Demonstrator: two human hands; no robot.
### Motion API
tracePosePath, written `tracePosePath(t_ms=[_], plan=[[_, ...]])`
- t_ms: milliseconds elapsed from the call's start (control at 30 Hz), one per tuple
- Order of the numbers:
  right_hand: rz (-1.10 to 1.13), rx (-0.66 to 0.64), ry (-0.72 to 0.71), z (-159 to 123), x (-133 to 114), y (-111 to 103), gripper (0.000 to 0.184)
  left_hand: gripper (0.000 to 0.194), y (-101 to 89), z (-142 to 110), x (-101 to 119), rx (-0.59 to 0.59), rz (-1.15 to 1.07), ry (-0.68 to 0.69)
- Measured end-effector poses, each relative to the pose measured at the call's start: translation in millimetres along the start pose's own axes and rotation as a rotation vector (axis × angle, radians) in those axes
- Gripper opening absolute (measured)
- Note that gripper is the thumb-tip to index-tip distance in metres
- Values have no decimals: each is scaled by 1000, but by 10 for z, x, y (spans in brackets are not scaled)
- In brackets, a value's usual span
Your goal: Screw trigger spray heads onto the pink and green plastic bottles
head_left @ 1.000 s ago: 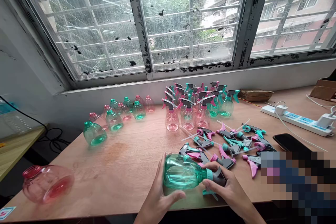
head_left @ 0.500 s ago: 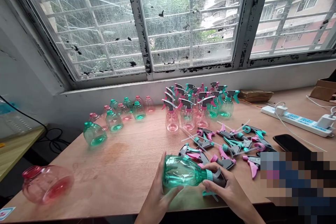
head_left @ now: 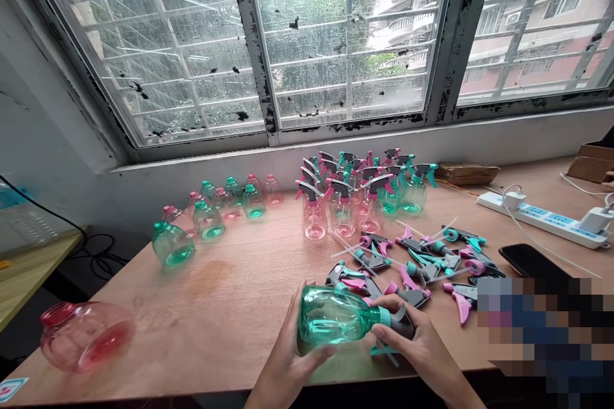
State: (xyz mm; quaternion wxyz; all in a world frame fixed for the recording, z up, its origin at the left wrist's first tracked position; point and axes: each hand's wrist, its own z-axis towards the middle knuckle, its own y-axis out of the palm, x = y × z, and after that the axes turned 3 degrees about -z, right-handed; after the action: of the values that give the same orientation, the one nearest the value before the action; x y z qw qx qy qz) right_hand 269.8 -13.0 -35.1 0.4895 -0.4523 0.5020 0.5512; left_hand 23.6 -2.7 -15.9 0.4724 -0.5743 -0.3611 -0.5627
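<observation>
I hold a green plastic spray bottle on its side just above the wooden table, near the front edge. My left hand is wrapped round the bottle's body from below. My right hand is closed on the grey and teal trigger head that sits at the bottle's neck. Right behind the bottle lies a pile of loose trigger heads in pink, teal and grey.
Several finished bottles with trigger heads stand by the window ledge. Open bottles without heads stand to the left; a green one and a pink one lie tipped. At right are a power strip and a phone.
The bottle has turned a little in my hands and my left fingers have shifted on its body. Nothing else on the table has moved.
</observation>
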Motion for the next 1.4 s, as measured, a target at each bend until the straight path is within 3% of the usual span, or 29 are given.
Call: tracePosePath(t_ms=[233,400,567,700,1000,1400], plan=[[30,20,24,3,22,12,44,87,-1,4,-83,1,24,57],[-35,-15,-27,11,43,-23,37,107,-7,8,-47,10,69,40],[-38,4,-31,10,46,-30,36,92,6,7,5,4,80,58],[-16,-49,-1,7,16,-22,35,93,17,2,-10,36,105,18],[-17,-67,2,2,-22,-33,32,103,-15,2,-25,-32,4,-17],[19,-69,29,-5,-18,-26,34,89,22,25,8,-4,45,37]])
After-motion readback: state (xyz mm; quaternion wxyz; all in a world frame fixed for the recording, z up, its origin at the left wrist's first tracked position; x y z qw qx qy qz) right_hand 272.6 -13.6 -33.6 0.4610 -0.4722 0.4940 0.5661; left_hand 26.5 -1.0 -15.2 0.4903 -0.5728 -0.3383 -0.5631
